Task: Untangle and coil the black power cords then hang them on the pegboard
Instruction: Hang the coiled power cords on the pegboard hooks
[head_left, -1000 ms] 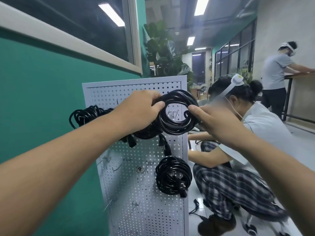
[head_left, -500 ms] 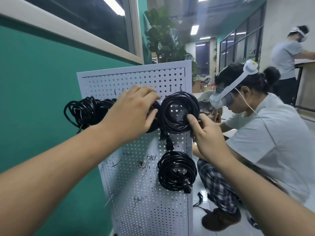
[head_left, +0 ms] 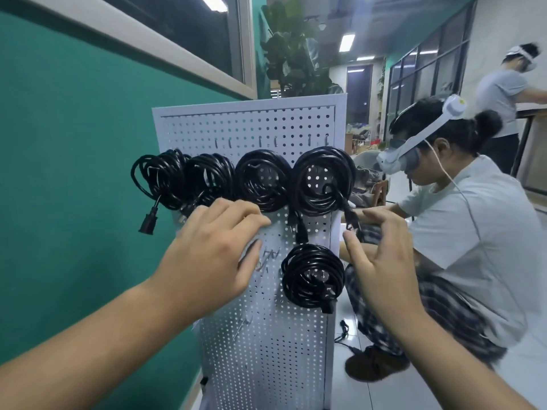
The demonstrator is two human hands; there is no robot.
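Black coiled power cords (head_left: 313,202) hang on the white metal pegboard (head_left: 266,335). The left hand (head_left: 213,255) and right hand (head_left: 381,261) are open in front of it, just under the top cords, holding nothing.

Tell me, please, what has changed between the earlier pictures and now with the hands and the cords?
Both hands released their grip on the top right coil, which now hangs by itself on the pegboard. The left hand and the right hand moved down, away from it, and are open. The lower coil stayed in its place.
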